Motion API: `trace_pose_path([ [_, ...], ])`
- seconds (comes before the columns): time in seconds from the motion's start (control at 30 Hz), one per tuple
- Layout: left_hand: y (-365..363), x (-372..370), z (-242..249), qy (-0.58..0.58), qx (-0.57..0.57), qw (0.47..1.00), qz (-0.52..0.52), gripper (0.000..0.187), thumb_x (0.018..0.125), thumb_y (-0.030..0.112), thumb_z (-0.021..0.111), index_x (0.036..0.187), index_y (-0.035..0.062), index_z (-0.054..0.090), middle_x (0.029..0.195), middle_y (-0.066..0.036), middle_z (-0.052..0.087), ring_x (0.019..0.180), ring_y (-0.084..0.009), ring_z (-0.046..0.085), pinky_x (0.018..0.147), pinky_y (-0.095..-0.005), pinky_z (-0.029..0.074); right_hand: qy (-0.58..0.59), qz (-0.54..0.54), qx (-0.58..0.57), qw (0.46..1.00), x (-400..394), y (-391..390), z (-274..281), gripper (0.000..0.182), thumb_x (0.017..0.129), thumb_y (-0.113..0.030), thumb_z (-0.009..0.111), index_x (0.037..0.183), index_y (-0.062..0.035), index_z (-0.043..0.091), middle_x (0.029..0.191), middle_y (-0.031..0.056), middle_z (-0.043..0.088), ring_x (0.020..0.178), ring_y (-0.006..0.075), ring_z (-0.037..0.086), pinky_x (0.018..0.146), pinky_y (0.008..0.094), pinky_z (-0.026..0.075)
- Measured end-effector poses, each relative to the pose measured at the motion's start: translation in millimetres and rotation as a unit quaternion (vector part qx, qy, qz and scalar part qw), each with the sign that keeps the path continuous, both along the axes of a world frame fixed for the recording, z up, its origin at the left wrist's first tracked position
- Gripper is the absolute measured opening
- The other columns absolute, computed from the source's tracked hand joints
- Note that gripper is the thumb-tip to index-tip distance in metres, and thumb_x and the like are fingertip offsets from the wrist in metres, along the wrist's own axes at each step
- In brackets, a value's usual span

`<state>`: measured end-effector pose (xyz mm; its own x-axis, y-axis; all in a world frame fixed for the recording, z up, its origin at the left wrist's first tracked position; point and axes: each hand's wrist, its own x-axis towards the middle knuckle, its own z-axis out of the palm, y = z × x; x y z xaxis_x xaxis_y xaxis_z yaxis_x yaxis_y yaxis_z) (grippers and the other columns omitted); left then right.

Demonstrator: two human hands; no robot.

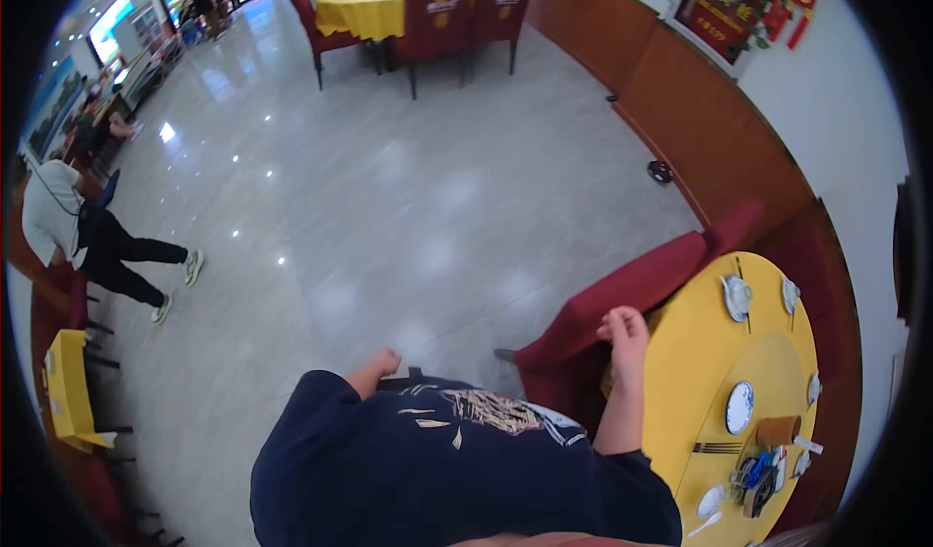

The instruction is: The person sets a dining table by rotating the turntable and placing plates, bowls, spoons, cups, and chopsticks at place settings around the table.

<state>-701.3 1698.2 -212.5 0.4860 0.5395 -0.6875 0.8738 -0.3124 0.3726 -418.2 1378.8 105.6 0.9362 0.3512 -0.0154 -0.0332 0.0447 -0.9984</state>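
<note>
My right hand [627,327] is raised beside the near edge of a round table with a yellow cloth [671,353]. Its fingers are loosely bent and a little apart, with nothing visible in them. A dark red covered chair [603,299] stands just behind that hand. In front of my body, my left hand [388,360] hangs low over the floor, its fingers curled closed; I see no object in it. On the table lie a blue-and-white plate [740,407], forks [717,448], a white spoon [705,525] and a bowl setting with chopsticks [737,298].
A brown box [777,430] and small items crowd the right side of the table. Grey tiled floor [418,188] stretches ahead to another yellow-covered table [360,8] with red chairs [437,22]. At the left, a person in a white shirt [53,212] bends beside furniture.
</note>
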Motion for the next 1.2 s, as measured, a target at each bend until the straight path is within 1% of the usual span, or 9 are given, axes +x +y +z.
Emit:
trace_pose_path([
  [0.03, 16, -1, 3, -0.043, -0.027, 0.994, 0.097, 0.024, 0.072, 0.023, 0.047, 0.074, 0.0027, 0.061, 0.068, -0.014, 0.062, 0.060, -0.0227, 0.060, 0.057, -0.0346, 0.048, -0.013, 0.013, -0.007, 1.000, 10, 19, 7, 0.007, 0.083, -0.011, 0.052, 0.085, -0.0038, 0.052, 0.073, 0.0023, 0.054, 0.058, 0.0074, 0.052, 0.057, 0.0194, 0.043],
  [0.13, 54, 5, -5, -0.044, 0.062, 0.990, 0.118, 0.022, 0.072, 0.022, 0.048, 0.076, 0.0038, 0.060, 0.062, -0.011, 0.061, 0.051, -0.0192, 0.058, 0.050, -0.0319, 0.047, -0.052, 0.065, -0.079, 0.993, 40, 61, 6, 0.010, 0.083, -0.012, 0.052, 0.083, -0.0025, 0.051, 0.071, 0.0019, 0.055, 0.062, 0.0080, 0.053, 0.057, 0.0210, 0.043],
  [0.17, 61, 8, -11, -0.046, 0.032, 0.995, 0.085, 0.021, 0.072, 0.022, 0.048, 0.077, 0.0047, 0.060, 0.062, -0.011, 0.061, 0.050, -0.0190, 0.058, 0.050, -0.0316, 0.047, -0.063, 0.085, -0.126, 0.986, 49, 69, 2, 0.011, 0.083, -0.013, 0.052, 0.083, -0.0021, 0.051, 0.072, 0.0024, 0.056, 0.063, 0.0085, 0.054, 0.058, 0.0215, 0.043],
  [0.23, 62, 23, 8, 0.005, -0.071, 0.993, 0.094, 0.025, 0.071, 0.021, 0.046, 0.077, 0.0029, 0.063, 0.078, -0.018, 0.061, 0.080, -0.0281, 0.060, 0.071, -0.0359, 0.046, -0.086, 0.146, -0.236, 0.957, 73, 76, -7, 0.016, 0.082, -0.015, 0.052, 0.084, 0.0003, 0.052, 0.073, 0.0060, 0.058, 0.067, 0.0104, 0.056, 0.058, 0.0224, 0.043],
  [0.47, 95, 94, 10, 0.023, -0.040, 0.993, -0.106, 0.026, 0.071, 0.028, 0.049, 0.077, 0.0046, 0.059, 0.072, -0.015, 0.061, 0.070, -0.0265, 0.060, 0.063, -0.0364, 0.047, 0.021, 0.190, -0.304, 0.933, 157, 87, -32, 0.025, 0.081, -0.018, 0.053, 0.099, -0.0003, 0.052, 0.080, 0.0093, 0.059, 0.076, 0.0150, 0.056, 0.067, 0.0258, 0.044],
  [0.6, 174, 164, 32, 0.037, -0.030, 0.992, -0.117, 0.026, 0.071, 0.028, 0.049, 0.077, 0.0050, 0.059, 0.073, -0.014, 0.061, 0.069, -0.0267, 0.059, 0.062, -0.0366, 0.047, 0.028, 0.278, -0.377, 0.883, 174, 103, -26, 0.046, 0.077, -0.034, 0.055, 0.109, -0.0011, 0.048, 0.087, 0.0167, 0.060, 0.082, 0.0297, 0.058, 0.072, 0.0352, 0.045],
  [0.83, 276, 348, 53, 0.046, -0.029, 0.986, -0.157, 0.025, 0.071, 0.027, 0.049, 0.078, 0.0056, 0.059, 0.074, -0.014, 0.060, 0.069, -0.0272, 0.059, 0.061, -0.0371, 0.046, -0.023, 0.188, -0.433, 0.881, 224, 119, -25, 0.048, 0.079, -0.036, 0.048, 0.114, -0.0039, 0.044, 0.106, 0.0193, 0.052, 0.097, 0.0344, 0.050, 0.083, 0.0397, 0.040],
  [1.03, 249, 527, 38, 0.048, -0.085, 0.956, -0.278, 0.024, 0.071, 0.027, 0.049, 0.079, 0.0062, 0.059, 0.074, -0.013, 0.060, 0.069, -0.0275, 0.059, 0.061, -0.0375, 0.046, 0.038, 0.135, -0.549, 0.824, 277, 101, -23, 0.048, 0.079, -0.036, 0.050, 0.115, -0.0043, 0.043, 0.105, 0.0192, 0.052, 0.095, 0.0335, 0.051, 0.079, 0.0395, 0.043],
  [1.2, 245, 715, 14, 0.069, -0.092, 0.885, -0.450, 0.023, 0.071, 0.026, 0.050, 0.079, 0.0067, 0.059, 0.075, -0.013, 0.060, 0.069, -0.0278, 0.059, 0.060, -0.0378, 0.046, 0.139, 0.019, -0.554, 0.821, 342, 102, -36, 0.048, 0.078, -0.036, 0.051, 0.113, -0.0033, 0.044, 0.103, 0.0195, 0.053, 0.094, 0.0331, 0.052, 0.077, 0.0404, 0.043],
])
